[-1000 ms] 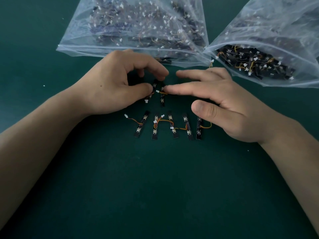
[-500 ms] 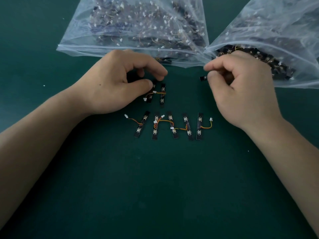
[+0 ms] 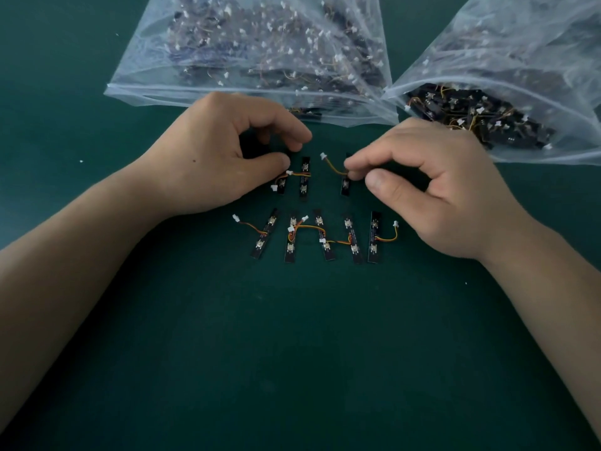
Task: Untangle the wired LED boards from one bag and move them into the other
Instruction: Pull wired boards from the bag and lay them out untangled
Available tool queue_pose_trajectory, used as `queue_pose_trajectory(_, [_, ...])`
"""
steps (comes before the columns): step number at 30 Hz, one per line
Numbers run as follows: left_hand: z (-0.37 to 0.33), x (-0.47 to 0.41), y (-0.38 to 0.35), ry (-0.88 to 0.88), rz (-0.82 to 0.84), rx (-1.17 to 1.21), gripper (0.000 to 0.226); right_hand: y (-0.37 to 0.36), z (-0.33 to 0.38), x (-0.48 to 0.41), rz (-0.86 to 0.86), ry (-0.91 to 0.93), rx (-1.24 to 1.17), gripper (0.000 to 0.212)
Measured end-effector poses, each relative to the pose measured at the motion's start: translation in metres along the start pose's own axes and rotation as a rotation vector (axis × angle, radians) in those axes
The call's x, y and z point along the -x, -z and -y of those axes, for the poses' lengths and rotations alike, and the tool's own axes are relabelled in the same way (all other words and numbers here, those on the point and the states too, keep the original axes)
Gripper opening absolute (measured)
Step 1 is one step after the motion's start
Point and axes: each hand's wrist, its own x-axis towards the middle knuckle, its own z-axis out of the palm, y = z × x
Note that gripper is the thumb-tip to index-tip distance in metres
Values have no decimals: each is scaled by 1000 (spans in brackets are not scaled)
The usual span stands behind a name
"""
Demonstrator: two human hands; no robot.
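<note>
**Right hand pinches a board beside two laid ones**

Both forearms come in from the near corners and meet over the middle of the green surface [image 3: 292, 353]. The left hand [image 3: 221, 154] lies knuckles up, its fingers curled. Its thumb [image 3: 270, 164] touches the far end of the left board [image 3: 281, 185] and its forefinger [image 3: 279, 125] arches just beyond. Whether the two actually pinch that board cannot be told.

The middle board [image 3: 304, 180] lies just beside it, and an orange wire crosses between them.

The right hand [image 3: 439, 190] is turned inward with its fingers bent. Its fingertips [image 3: 353, 166] and thumb [image 3: 380, 183] close on the far half of the right board [image 3: 345, 187]. That board's wire [image 3: 333, 167] curves left to a white plug [image 3: 323, 155].

Nearer the person, a row [image 3: 320, 234] of five boards lies side by side, some of their wires overlapping.

At the far side, the left bag [image 3: 227, 43] sits packed with boards just beyond the left hand. The right bag [image 3: 520, 60] lies with its mouth toward the right hand, black boards showing inside
</note>
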Motion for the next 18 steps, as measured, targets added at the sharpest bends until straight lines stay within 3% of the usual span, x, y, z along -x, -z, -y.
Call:
queue_pose_trajectory(7, [0, 0, 0, 0, -5, -6, 34, 4, -1, 3, 79, 19, -80, 25])
queue_pose_trajectory(13, [0, 0, 0, 8, -5, -7, 33, -2, -2, 1, 15, 61, 18, 21])
queue_pose_trajectory(18, [-1, 0, -1, 8, -15, -14, 33, -3, -2, 0, 77, 57, 71, 24])
